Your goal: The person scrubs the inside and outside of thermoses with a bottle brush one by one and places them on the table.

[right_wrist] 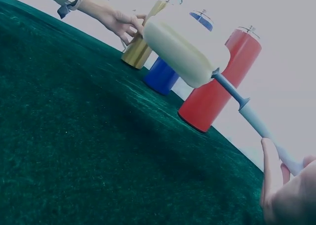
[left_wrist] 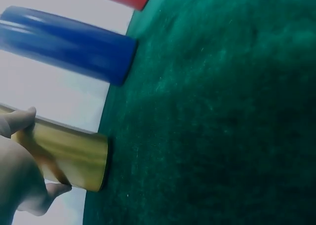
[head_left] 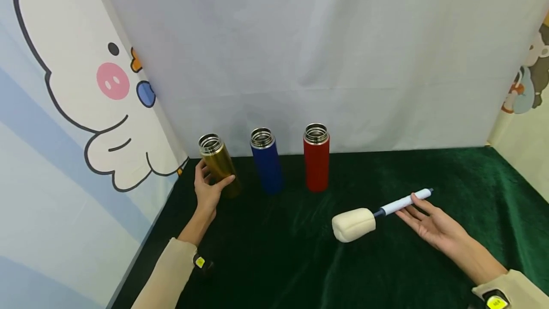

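Note:
My left hand (head_left: 208, 193) grips a gold bottle (head_left: 220, 163) around its lower body, thumb on the right side and fingers on the left. The bottle has an uncapped steel mouth and stands on the cloth at the left; its base shows in the left wrist view (left_wrist: 81, 161). With my right hand (head_left: 435, 225) I pinch the pale blue handle (head_left: 405, 203) of a sponge bottle brush between thumb and fingers. Its cream sponge head (head_left: 353, 224) points left, held above the cloth. In the right wrist view the sponge (right_wrist: 175, 50) overlaps the blue and red bottles.
A blue bottle (head_left: 268, 163) and a red bottle (head_left: 316, 159), both uncapped, stand in a row right of the gold one. Dark green cloth (head_left: 274, 261) covers the table. A white curtain (head_left: 326, 37) hangs behind, with a cartoon-printed panel (head_left: 64, 123) at the left.

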`<state>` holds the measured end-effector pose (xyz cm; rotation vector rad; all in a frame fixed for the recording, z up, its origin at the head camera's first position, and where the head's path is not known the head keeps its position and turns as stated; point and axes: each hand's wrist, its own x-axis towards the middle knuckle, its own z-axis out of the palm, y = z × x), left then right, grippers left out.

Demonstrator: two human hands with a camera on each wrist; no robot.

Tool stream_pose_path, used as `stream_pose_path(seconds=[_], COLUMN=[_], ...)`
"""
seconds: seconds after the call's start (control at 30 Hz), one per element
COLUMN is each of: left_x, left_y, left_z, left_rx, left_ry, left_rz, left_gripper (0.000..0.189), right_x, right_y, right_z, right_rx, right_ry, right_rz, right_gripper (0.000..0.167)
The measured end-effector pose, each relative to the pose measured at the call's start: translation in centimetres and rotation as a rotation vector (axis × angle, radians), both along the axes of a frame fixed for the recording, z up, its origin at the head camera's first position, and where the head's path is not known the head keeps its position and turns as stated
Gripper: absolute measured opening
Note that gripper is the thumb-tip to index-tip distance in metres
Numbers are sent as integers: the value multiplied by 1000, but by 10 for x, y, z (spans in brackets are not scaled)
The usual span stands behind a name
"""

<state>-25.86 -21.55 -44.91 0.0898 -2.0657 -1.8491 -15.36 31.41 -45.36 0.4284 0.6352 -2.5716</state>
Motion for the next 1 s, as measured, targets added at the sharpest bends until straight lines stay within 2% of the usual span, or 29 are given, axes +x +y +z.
stream_pose_path(seconds=[0.13,0.27,0.4,0.5,0.57,0.67,0.77,0.83,0.9,1.0], left_x=[-3,-2,1,6,16,35,52,58,60,55], left_y=[-4,-9,-11,-10,-6,5,18,27,37,52], left_z=[-2,0,5,12,17,27,32,31,29,23], left_rx=[-59,-140,-175,-186,-142,1,133,154,160,151], left_ry=[-27,-84,-152,-216,-262,-348,-419,-448,-459,-458], left_rz=[0,-43,-94,-84,-56,-55,-133,-217,-294,-369], left_gripper=[85,88,92,91,87,80,75,74,76,86], right_x=[-1,-1,-1,-2,-3,-2,-1,-1,-2,-3], right_y=[-1,-1,1,3,4,5,4,3,2,2], right_z=[-1,-2,-3,-3,-3,-5,-6,-6,-6,-5], right_rx=[30,34,18,5,-5,-30,-44,-41,-36,-34], right_ry=[-25,-67,-85,-64,-50,-48,-71,-81,-87,-83], right_rz=[-14,-31,-37,-35,-32,-32,-39,-42,-43,-42], right_gripper=[23,34,36,35,34,29,23,25,26,27])
